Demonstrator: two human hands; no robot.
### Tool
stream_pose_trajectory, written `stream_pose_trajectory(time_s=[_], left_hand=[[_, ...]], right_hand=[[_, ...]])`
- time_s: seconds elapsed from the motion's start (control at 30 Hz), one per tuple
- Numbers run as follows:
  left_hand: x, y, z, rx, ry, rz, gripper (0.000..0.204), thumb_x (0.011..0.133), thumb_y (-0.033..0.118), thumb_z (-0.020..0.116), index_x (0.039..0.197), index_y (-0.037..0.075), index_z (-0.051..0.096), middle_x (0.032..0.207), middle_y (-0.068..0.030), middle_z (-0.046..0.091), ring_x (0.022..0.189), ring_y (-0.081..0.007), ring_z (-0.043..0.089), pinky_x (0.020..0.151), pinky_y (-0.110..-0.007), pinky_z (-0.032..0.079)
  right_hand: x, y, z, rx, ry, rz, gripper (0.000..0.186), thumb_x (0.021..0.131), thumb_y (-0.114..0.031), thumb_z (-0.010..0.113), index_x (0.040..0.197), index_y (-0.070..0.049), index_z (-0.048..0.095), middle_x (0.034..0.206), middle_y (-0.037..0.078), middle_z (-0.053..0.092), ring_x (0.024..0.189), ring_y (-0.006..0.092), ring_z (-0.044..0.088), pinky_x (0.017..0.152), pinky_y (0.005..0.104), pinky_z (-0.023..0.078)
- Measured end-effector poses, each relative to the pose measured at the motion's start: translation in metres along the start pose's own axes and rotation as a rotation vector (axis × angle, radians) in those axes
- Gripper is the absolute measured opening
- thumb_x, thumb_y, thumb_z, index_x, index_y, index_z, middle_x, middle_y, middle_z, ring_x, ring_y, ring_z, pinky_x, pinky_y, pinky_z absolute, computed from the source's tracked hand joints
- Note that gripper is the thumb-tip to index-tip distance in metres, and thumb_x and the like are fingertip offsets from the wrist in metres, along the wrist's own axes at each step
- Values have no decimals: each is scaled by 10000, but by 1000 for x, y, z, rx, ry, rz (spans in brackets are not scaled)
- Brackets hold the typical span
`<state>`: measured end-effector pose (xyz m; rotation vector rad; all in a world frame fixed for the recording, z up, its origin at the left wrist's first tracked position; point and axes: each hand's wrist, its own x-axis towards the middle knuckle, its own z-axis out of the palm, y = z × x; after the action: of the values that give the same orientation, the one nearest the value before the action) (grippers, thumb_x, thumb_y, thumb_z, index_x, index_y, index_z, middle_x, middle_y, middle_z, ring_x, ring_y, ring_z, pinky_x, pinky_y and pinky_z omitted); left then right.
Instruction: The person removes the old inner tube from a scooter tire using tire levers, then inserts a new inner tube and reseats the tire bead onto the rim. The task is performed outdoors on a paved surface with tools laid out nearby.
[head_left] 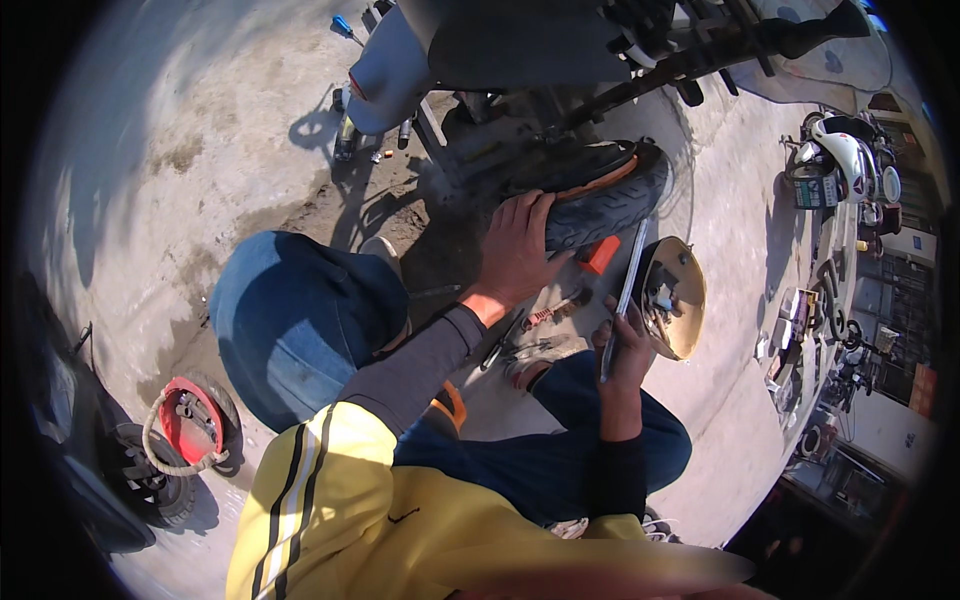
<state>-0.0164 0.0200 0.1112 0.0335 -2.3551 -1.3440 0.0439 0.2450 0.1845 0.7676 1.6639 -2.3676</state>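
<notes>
A black treaded tyre (612, 208) stands on a wheel under the raised vehicle, with an orange band (600, 178) along its edge. My left hand (515, 250) grips the tyre's near left side, fingers bent over it and thumb stretched toward the tread. In my right hand (625, 350) is a long metal bar (636, 260), held near its lower end. The bar slants up beside the tyre's right side; whether its tip touches the rubber I cannot tell. A small red block (600, 255) lies just below the tyre.
A tan bowl (688, 300) with small metal parts stands right of the bar. Hand tools (545, 315) lie between my legs. A red bucket (192, 420) is at the lower left. A white scooter (845, 160) stands at the far right.
</notes>
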Motion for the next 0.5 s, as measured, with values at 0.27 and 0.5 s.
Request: stream_pose_trajectory(time_s=[0.27, 0.5], left_hand=[[8, 4, 7, 44, -20, 2, 866, 710, 280, 925, 1412, 11, 495, 1364, -196, 522, 1208, -420, 529, 1023, -531, 440], [11, 1, 7, 56, -27, 27, 877, 692, 278, 937, 1404, 8, 503, 1329, -184, 531, 1181, -404, 538, 975, -524, 453]], right_hand=[[-8, 2, 5, -134, -77, 5, 490, 1023, -32, 556, 1492, 71, 462, 1243, 219, 697, 723, 173, 645, 652, 290, 536], [-11, -1, 15, -153, -145, 25, 518, 1028, -47, 551, 1521, 67, 439, 1214, 200, 679, 737, 181, 658, 665, 292, 548]])
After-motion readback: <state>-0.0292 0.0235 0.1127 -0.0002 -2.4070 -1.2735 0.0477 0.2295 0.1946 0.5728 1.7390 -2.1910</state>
